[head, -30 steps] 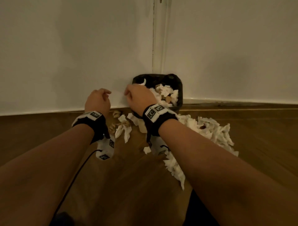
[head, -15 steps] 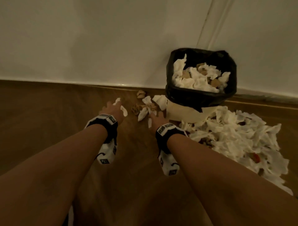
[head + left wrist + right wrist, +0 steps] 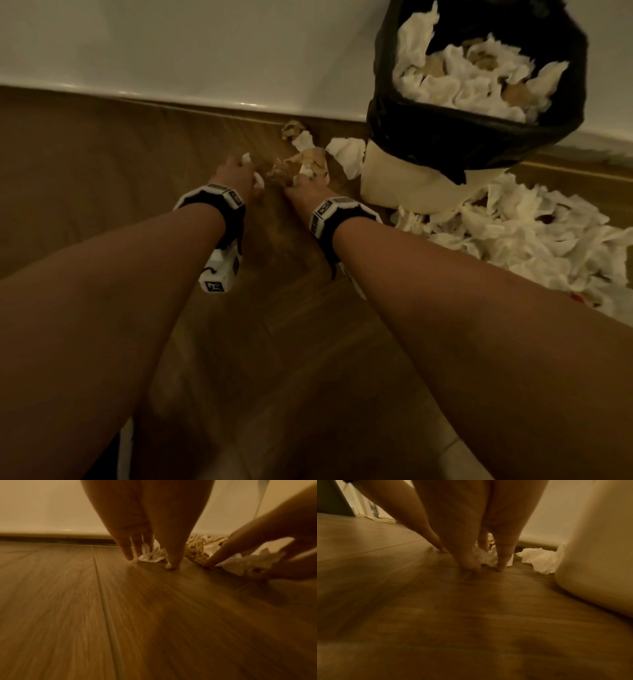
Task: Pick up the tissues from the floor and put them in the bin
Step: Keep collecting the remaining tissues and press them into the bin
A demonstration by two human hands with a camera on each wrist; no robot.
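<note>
A bin [image 3: 404, 181] with a black liner [image 3: 476, 113] stands by the wall, full of white and brown tissues [image 3: 462, 78]. Left of it, loose tissues [image 3: 346, 154] lie on the wood floor. My left hand [image 3: 239, 174] is down on the floor. Its fingers [image 3: 128, 555] and thumb pinch a small white tissue [image 3: 150, 553] from both sides. My right hand [image 3: 305, 188] is beside it, with fingertips on the floor, gripping a crumpled white tissue [image 3: 486, 558] from the brown and white cluster [image 3: 301, 164].
A large heap of white tissues [image 3: 531, 233] spreads over the floor right of the bin. One more white tissue [image 3: 539, 559] lies against the bin's cream wall [image 3: 590, 547]. The skirting board [image 3: 171, 96] runs along the wall behind both hands.
Both hands came down from the bin's rim to the floor and closed on tissues left of the bin. The head view has tilted down and moved closer.
</note>
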